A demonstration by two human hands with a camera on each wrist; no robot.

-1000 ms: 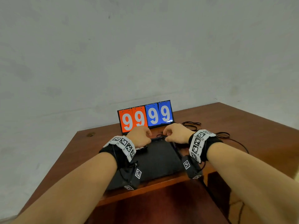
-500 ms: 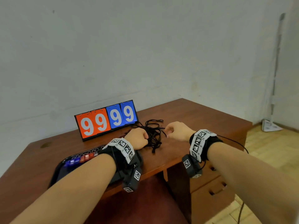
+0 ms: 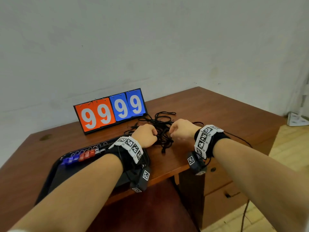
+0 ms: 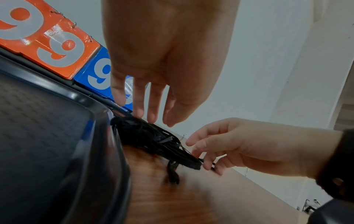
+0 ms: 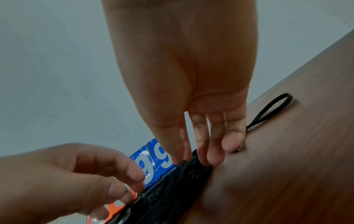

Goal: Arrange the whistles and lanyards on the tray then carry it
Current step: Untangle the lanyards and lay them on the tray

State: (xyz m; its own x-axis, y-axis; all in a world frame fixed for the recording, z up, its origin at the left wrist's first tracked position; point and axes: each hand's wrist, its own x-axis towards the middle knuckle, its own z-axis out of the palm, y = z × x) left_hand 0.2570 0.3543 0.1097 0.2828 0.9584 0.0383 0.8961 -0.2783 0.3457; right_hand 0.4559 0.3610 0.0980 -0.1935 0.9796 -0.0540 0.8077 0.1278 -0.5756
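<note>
Head view shows the look has swung from the flat black plastic tray (image 3: 66, 171) to the tangled pile of thin black cord lanyards (image 3: 161, 131) on the brown wooden desk (image 3: 217, 114), just beside the tray's right end, so the job now seems to be moving the lanyards. The left hand (image 3: 146, 135) and right hand (image 3: 183, 128) have come to the pile, their fingers (image 4: 138, 106) held loosely apart and just touching the cords, gripping nothing yet. A row of small blue and red plastic whistles (image 3: 80, 157) already sits along the tray's far edge, near the orange and blue flip scoreboard (image 3: 110, 110).
</note>
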